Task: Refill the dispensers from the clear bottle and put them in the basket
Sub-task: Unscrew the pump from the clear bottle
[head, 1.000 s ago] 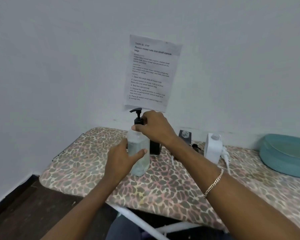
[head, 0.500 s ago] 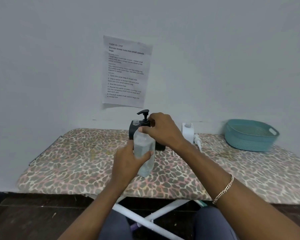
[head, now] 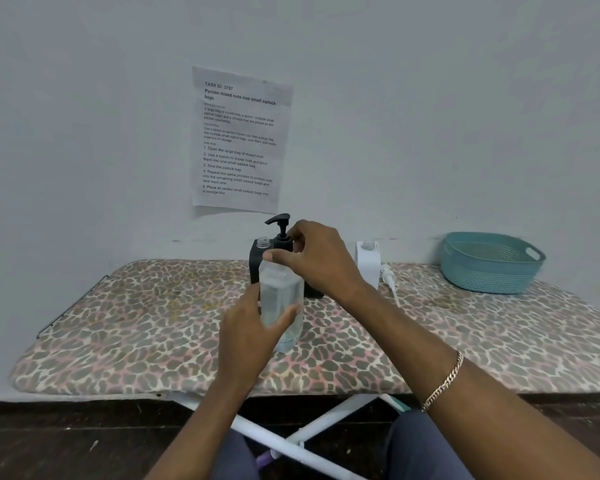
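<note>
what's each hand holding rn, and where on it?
Left hand grips the clear bottle around its body; right hand pinches its top.

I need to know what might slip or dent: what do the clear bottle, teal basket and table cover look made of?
Clear bottle: probably plastic, see-through with a soft sheen.
Basket: likely moulded plastic, matte teal, woven-look ribbed wall and cut-out handle.
Cover: printed fabric, matte, leopard pattern, padded and rounded at the edges.
</note>
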The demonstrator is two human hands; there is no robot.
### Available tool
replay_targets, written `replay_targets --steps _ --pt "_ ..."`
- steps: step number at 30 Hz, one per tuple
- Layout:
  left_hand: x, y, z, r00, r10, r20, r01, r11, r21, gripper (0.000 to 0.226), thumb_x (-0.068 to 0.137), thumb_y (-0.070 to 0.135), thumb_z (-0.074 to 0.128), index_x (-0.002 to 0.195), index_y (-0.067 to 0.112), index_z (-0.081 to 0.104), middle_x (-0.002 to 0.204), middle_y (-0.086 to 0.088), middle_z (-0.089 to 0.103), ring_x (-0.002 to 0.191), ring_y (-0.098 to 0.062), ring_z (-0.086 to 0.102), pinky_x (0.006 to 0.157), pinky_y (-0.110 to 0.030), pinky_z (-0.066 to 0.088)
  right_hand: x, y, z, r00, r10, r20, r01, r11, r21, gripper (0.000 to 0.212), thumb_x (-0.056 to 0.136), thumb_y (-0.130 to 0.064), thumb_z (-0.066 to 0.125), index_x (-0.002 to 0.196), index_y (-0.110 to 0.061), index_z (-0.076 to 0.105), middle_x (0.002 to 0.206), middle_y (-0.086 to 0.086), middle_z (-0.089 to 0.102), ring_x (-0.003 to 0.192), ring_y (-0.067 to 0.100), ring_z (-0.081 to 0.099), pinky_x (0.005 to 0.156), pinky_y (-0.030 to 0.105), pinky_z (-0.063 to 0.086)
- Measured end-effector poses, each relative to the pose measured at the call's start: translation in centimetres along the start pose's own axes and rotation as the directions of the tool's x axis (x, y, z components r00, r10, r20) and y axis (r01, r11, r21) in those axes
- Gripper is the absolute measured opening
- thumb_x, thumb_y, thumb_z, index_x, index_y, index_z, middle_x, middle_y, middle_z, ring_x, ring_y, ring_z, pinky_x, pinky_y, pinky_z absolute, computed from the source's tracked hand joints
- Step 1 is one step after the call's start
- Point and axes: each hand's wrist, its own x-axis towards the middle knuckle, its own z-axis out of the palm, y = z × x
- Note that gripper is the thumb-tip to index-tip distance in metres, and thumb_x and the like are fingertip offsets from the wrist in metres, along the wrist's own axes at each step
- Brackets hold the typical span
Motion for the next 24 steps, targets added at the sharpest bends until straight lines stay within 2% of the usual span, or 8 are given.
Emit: replay_targets --steps 6,10,16,19,21,23,24 --pt "-0.3 -0.3 0.2 1.000 0.020 -0.016 -0.020 0.999 -0.035 0.054 0.086 0.064 0.076 0.127 0.031 0.059 0.106 0.016 0.072 0.090 -0.002 0.069 0.074 -0.034 0.061 0.1 0.0 0.9 0.998 0.003 -0.062 -0.006 0.999 -0.049 0.057 0.075 -0.063 0.083 0.092 -0.014 0.060 0.082 -0.002 0.065 0.075 0.016 0.062 0.067 0.037 0.051" --pt "-0.4 -0.4 0.5 0.999 0.031 -0.022 -0.032 0.998 -0.044 0.050 0.088 0.061 0.075 0.125 0.032 0.060 0.104 0.018 0.071 0.090 0.000 0.067 0.074 -0.029 0.059 0.7 0.1 1.5 0.997 0.003 -0.075 -0.008 0.998 -0.062 0.051 0.080 -0.058 0.081 0.083 -0.014 0.055 0.078 -0.002 0.060 0.068 0.013 0.054 0.059 0.030 0.041" --pt "0.0 -0.6 0.4 0.999 0.044 -0.001 -0.044 0.997 -0.061 0.049 0.088 0.057 0.077 0.126 0.033 0.059 0.104 0.020 0.070 0.087 0.001 0.068 0.070 -0.018 0.055 1.7 0.8 0.8 0.999 -0.032 0.010 0.033 0.999 -0.025 0.045 0.083 -0.049 0.082 0.083 -0.009 0.062 0.076 -0.004 0.060 0.065 0.008 0.052 0.056 0.025 0.037" --pt "0.0 -0.6 0.4 0.999 0.040 0.003 -0.040 0.997 -0.073 0.050 0.088 0.058 0.077 0.127 0.032 0.060 0.103 0.022 0.068 0.088 0.002 0.068 0.070 -0.019 0.056 1.8 0.8 -0.1 0.993 -0.070 0.095 0.075 0.996 -0.053 0.045 0.086 -0.048 0.080 0.083 -0.005 0.066 0.071 -0.002 0.059 0.062 0.011 0.051 0.055 0.026 0.035" --pt "0.0 -0.7 0.4 0.999 0.041 0.003 -0.041 0.997 -0.062 0.049 0.088 0.060 0.075 0.124 0.032 0.060 0.101 0.021 0.068 0.087 0.001 0.067 0.070 -0.023 0.057 2.1 1.0 -0.7 0.983 -0.090 0.158 0.097 0.995 -0.033 0.047 0.086 -0.049 0.078 0.082 -0.003 0.068 0.072 0.003 0.064 0.065 0.018 0.058 0.061 0.034 0.044" --pt "-0.1 -0.7 0.5 0.999 0.048 -0.001 -0.048 0.998 -0.041 0.047 0.088 0.060 0.074 0.122 0.031 0.060 0.100 0.019 0.068 0.085 0.000 0.066 0.069 -0.026 0.057 2.5 1.3 -1.2 0.972 -0.106 0.211 0.103 0.994 0.021 0.038 0.086 -0.045 0.076 0.093 -0.008 0.076 0.091 0.004 0.075 0.085 0.022 0.071 0.083 0.043 0.055" --pt "-0.1 -0.7 0.5 0.999 0.049 -0.005 -0.049 0.998 -0.039 0.047 0.088 0.060 0.074 0.122 0.030 0.060 0.101 0.018 0.069 0.084 0.000 0.066 0.069 -0.026 0.057 2.5 1.3 -1.3 0.966 -0.104 0.235 0.091 0.994 0.066 0.029 0.090 -0.037 0.075 0.100 -0.010 0.078 0.101 0.002 0.075 0.094 0.019 0.072 0.092 0.043 0.056"
